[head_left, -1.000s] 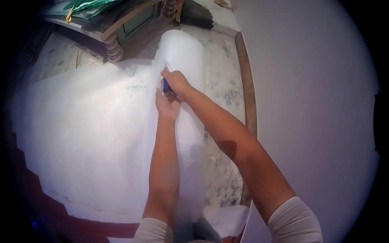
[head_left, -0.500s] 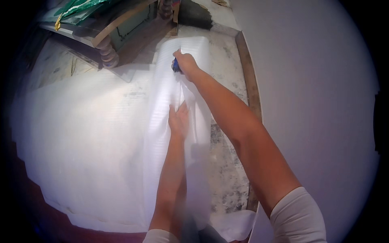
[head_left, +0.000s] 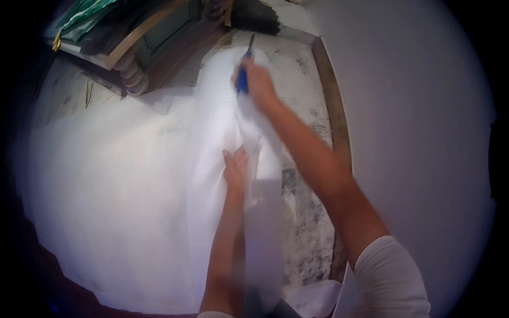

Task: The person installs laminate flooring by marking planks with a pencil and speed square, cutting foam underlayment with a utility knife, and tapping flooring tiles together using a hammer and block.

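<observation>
My right hand (head_left: 258, 82) is closed around a blue utility knife (head_left: 242, 79), its thin dark blade pointing away past the far end of a roll of white foam sheet (head_left: 217, 100). The hand is a little blurred. A slit with loose, lifted edges runs along the roll below the knife. Nearer to me, my left hand (head_left: 236, 168) rests against the foam beside this slit, thumb and fingers apart. Part of its fingers lies among the folds.
A dark wooden furniture piece (head_left: 154, 45) with turned legs stands at the far left, green plastic (head_left: 87, 18) on top. White sheeting (head_left: 111, 201) spreads across the left floor. A brown wooden strip (head_left: 339, 138) edges the pale wall (head_left: 413, 132) on the right.
My right hand has lifted the knife away from the foam, so its blade now shows, pointing away. My left hand stays by the slit, and the view has shifted slightly.
</observation>
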The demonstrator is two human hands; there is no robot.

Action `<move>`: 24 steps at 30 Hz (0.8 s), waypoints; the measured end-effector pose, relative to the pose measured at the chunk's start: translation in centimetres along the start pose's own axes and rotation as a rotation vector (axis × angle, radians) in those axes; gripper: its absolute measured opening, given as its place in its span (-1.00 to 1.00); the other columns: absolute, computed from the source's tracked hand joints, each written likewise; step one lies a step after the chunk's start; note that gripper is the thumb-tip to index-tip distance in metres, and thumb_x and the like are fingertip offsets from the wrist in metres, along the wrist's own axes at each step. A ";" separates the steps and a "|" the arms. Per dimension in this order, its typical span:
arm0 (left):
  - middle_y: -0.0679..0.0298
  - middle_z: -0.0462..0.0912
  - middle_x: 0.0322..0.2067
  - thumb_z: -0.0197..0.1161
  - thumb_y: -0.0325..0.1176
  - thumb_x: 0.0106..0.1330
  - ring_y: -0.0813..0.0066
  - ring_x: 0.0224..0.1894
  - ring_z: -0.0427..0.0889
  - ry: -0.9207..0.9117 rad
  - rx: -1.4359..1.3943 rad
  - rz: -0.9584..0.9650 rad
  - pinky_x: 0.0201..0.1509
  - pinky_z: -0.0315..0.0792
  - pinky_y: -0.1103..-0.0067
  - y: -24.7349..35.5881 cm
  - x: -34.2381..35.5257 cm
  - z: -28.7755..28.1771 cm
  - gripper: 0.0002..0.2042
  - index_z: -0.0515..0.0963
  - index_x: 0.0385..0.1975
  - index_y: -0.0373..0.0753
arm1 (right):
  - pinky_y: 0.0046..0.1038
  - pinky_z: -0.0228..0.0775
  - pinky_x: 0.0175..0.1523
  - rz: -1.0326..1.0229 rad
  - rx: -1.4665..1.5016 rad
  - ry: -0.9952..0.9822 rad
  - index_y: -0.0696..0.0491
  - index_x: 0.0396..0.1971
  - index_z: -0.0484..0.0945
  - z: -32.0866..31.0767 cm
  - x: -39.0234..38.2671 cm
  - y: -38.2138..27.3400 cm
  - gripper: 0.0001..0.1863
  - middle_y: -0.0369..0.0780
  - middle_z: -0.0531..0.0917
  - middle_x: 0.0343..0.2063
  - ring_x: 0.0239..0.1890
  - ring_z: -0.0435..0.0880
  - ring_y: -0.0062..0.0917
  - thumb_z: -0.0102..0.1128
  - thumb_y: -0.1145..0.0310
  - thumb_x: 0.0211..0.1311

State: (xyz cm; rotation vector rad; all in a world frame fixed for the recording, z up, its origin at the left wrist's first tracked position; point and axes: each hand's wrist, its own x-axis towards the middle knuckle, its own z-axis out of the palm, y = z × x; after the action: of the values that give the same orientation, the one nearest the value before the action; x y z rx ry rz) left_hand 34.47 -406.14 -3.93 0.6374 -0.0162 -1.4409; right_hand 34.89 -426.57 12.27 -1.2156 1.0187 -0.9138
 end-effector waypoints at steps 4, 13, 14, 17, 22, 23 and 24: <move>0.08 0.65 0.04 0.01 0.02 0.58 0.41 0.07 0.61 0.188 0.446 0.126 0.21 0.44 0.56 -1.2 -0.8 2.5 -0.42 0.50 0.18 -0.49 | -0.49 0.45 -0.35 0.051 -0.209 0.135 0.11 -0.28 0.52 -4.6 -18.5 7.0 -0.63 -0.24 0.62 -0.52 -0.51 0.60 -0.57 0.02 0.07 0.52; 0.45 0.47 -0.38 0.11 -0.36 0.50 0.71 -0.38 0.37 0.179 0.749 0.378 -0.28 0.34 0.70 -2.0 0.1 2.4 -0.55 0.38 0.37 -0.27 | -0.34 0.46 -0.25 0.833 -0.277 0.110 0.10 -0.30 0.47 -12.4 -59.9 10.0 -0.58 -0.20 0.62 -0.54 -0.46 0.63 -0.43 -0.01 -0.01 0.50; 0.49 0.34 -0.44 0.13 -0.34 0.54 0.71 -0.45 0.23 0.200 0.790 0.428 -0.36 0.25 0.70 -1.4 0.5 1.9 -0.61 0.42 0.30 -0.26 | -0.28 0.46 -0.23 0.828 -0.453 -0.039 0.10 -0.27 0.48 -13.1 -61.7 7.8 -0.56 -0.15 0.64 -0.52 -0.42 0.66 -0.34 -0.01 -0.04 0.48; 0.17 0.62 -0.06 0.09 -0.27 0.56 0.49 -0.09 0.64 0.070 0.508 0.327 0.02 0.54 0.58 0.5 0.8 0.8 -0.60 0.40 0.25 -0.40 | -0.08 0.47 -0.15 0.819 -0.655 -0.176 0.09 -0.22 0.50 -17.0 -70.3 8.6 -0.62 0.04 0.65 -0.33 -0.26 0.67 -0.02 0.01 0.03 0.45; 0.10 0.60 0.10 0.08 -0.20 0.52 0.40 0.06 0.57 0.245 0.513 0.225 0.22 0.42 0.47 0.6 -5.7 2.6 -0.55 0.43 0.24 -0.40 | -0.06 0.52 -0.21 0.683 -0.928 -0.213 0.03 -0.30 0.48 -23.8 -87.7 8.9 -0.83 -0.06 0.59 -0.42 -0.36 0.65 -0.07 0.14 0.25 0.26; 0.08 0.59 0.13 0.08 -0.18 0.53 0.36 0.11 0.56 0.311 0.570 0.225 0.28 0.38 0.44 0.5 -8.1 2.0 -0.54 0.42 0.26 -0.41 | -0.11 0.54 -0.21 1.059 -0.557 0.142 0.03 -0.28 0.50 -23.6 -90.2 8.4 -0.79 -0.09 0.67 -0.47 -0.40 0.70 -0.14 0.04 0.19 0.36; 0.07 0.59 0.16 0.08 -0.16 0.53 0.33 0.15 0.56 0.386 0.624 0.224 0.34 0.35 0.42 0.1 -11.1 0.5 -0.52 0.41 0.27 -0.41 | -0.12 0.54 -0.19 1.059 -0.537 0.116 0.05 -0.28 0.51 -23.8 -93.5 8.6 -0.74 -0.09 0.69 -0.48 -0.40 0.71 -0.16 -0.01 0.17 0.39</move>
State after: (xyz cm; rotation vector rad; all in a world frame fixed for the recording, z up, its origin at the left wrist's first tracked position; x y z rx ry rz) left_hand 32.63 -396.12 0.56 1.3731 -0.2337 -1.0678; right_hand -15.45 -343.85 13.74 -0.8254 1.8056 0.1408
